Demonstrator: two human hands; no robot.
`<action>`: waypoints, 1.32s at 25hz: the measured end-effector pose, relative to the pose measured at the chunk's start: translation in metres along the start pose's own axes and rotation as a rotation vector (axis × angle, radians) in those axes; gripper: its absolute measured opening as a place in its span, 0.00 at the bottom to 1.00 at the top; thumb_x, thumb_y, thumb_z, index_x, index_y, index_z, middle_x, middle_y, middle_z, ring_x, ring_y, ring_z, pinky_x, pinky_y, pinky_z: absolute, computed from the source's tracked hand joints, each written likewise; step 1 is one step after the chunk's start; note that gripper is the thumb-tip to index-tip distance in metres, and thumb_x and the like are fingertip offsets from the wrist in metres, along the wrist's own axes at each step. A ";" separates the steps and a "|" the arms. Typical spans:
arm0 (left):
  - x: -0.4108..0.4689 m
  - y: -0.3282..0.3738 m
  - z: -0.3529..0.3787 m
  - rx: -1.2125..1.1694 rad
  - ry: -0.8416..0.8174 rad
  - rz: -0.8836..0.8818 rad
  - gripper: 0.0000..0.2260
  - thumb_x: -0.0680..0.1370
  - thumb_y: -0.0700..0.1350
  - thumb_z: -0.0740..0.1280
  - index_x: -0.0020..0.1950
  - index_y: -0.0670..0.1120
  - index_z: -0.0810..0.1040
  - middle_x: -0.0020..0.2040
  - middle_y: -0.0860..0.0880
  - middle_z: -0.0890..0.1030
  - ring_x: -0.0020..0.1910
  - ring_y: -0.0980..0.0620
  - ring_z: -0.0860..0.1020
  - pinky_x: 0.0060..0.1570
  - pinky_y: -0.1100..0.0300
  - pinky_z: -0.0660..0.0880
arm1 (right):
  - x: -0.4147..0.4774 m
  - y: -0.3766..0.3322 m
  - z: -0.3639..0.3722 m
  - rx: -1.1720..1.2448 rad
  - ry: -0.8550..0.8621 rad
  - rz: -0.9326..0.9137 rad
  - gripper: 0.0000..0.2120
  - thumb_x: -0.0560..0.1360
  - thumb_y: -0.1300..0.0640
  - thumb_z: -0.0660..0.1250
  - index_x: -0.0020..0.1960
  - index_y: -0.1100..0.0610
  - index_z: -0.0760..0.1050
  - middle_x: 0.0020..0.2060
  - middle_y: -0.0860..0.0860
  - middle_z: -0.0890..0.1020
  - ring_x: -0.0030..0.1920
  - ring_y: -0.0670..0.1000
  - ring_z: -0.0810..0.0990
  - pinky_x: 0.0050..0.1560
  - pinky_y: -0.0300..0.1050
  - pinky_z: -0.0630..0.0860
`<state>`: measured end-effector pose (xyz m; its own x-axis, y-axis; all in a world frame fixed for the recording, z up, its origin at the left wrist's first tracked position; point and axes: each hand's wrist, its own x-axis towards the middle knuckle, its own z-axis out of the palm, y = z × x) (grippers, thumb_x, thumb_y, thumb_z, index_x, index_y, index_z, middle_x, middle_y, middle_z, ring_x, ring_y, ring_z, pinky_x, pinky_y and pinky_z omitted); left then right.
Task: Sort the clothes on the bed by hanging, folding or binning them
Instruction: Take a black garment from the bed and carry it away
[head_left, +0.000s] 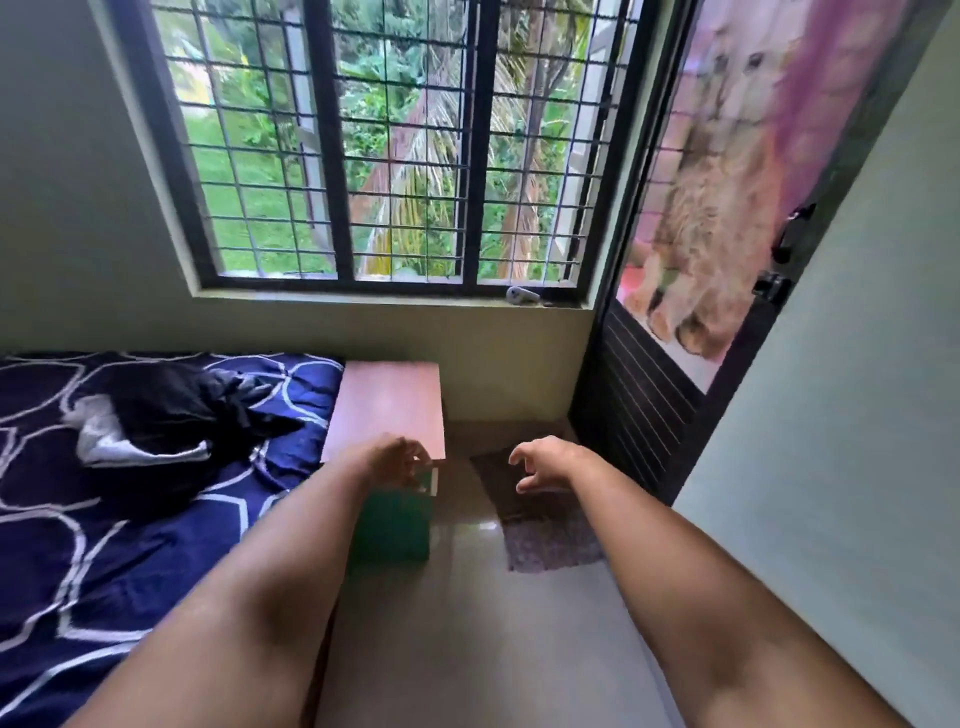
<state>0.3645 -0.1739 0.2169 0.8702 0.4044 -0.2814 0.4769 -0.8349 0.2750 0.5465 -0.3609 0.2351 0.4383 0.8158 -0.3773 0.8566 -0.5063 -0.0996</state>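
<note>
A heap of black and white clothes (156, 415) lies on the bed (78, 561), which has a dark blue sheet with white outlines. Both my bare arms reach forward over the floor to the right of the bed. My left hand (397, 460) hovers above a green box (395, 525) at the near edge of a small wooden table (387, 405), fingers loosely curled and holding nothing. My right hand (540, 462) hangs over a dark floor mat (535, 519), fingers spread and slightly bent, also holding nothing.
A barred window (395, 145) fills the far wall, with a small white object (522, 295) on its sill. An open dark door (691, 291) with a dog poster stands at the right. Beige tiled floor (467, 623) lies between bed and right wall.
</note>
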 end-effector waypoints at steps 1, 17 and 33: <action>0.010 -0.011 -0.008 -0.046 0.022 -0.032 0.19 0.76 0.47 0.71 0.66 0.47 0.75 0.59 0.48 0.80 0.55 0.51 0.77 0.41 0.74 0.65 | 0.025 0.001 -0.012 -0.016 -0.007 -0.036 0.24 0.72 0.46 0.70 0.66 0.47 0.71 0.60 0.49 0.78 0.60 0.52 0.76 0.60 0.46 0.73; 0.016 -0.199 -0.031 -0.362 0.138 -0.598 0.19 0.73 0.54 0.72 0.63 0.52 0.77 0.52 0.53 0.82 0.51 0.55 0.79 0.53 0.64 0.72 | 0.292 -0.163 -0.073 -0.120 -0.141 -0.586 0.23 0.75 0.54 0.70 0.67 0.58 0.70 0.52 0.54 0.75 0.51 0.54 0.73 0.59 0.43 0.69; 0.080 -0.440 -0.056 -0.507 0.271 -0.866 0.20 0.72 0.58 0.71 0.62 0.57 0.76 0.56 0.58 0.81 0.56 0.57 0.78 0.58 0.60 0.73 | 0.508 -0.359 -0.083 -0.326 -0.122 -0.742 0.15 0.74 0.54 0.66 0.61 0.53 0.75 0.57 0.54 0.80 0.58 0.56 0.78 0.54 0.49 0.76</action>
<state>0.2311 0.2464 0.1251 0.1733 0.9133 -0.3685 0.8935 0.0116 0.4489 0.4839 0.2588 0.1558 -0.2904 0.8611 -0.4173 0.9564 0.2753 -0.0974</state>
